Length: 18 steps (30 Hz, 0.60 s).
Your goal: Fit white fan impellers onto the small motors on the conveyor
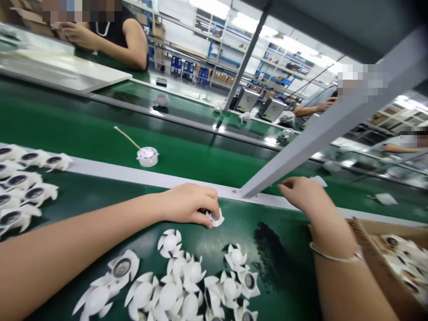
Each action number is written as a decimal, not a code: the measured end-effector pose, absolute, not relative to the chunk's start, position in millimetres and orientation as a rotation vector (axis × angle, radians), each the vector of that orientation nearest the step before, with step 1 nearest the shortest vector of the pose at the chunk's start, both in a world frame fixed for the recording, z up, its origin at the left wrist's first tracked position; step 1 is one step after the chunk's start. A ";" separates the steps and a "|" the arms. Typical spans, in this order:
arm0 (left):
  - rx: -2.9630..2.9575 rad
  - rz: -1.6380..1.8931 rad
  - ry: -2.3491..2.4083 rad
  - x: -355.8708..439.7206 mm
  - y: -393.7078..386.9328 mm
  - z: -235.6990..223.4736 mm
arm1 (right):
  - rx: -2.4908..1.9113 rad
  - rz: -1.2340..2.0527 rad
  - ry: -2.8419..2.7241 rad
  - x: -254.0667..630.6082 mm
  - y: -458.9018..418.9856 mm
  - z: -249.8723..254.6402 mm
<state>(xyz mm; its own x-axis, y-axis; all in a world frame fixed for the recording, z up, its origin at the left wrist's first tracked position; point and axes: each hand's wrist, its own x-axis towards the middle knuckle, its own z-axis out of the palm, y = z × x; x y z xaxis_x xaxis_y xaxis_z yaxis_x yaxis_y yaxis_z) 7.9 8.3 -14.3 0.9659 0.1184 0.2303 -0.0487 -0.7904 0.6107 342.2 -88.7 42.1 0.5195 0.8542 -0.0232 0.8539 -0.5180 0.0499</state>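
Note:
My left hand (190,203) has its thumb and fingers closed on a small white fan impeller (218,220) at the workbench. My right hand (302,196) is raised over the white rail, its fingers curled together; what they hold, if anything, is hidden. Just behind it lies a white piece (319,181) on the green belt. Below my left hand a loose pile of white fan impellers (169,294) covers the bench, some hub up, some with the dark ring of the hub showing. A dark smear (267,249) marks the bench right of the pile.
Rows of impellers (20,180) stand at the left. A cardboard box (371,254) of impellers is at the right. A white round fan housing (147,157) with a wire lies on the belt (187,151). A slanted metal post (301,133) rises from the rail. People work across the line.

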 end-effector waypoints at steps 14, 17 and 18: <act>2.384 0.352 0.103 9.1 8.8 -17.9 | 3.098 0.232 1.237 383.3 -70.8 -31.7; 2.369 0.365 0.098 8.7 8.4 -18.1 | 3.126 0.232 1.173 389.1 -68.6 -36.1; 2.365 0.369 0.096 8.7 8.3 -18.2 | 3.127 0.233 1.169 390.9 -67.4 -37.3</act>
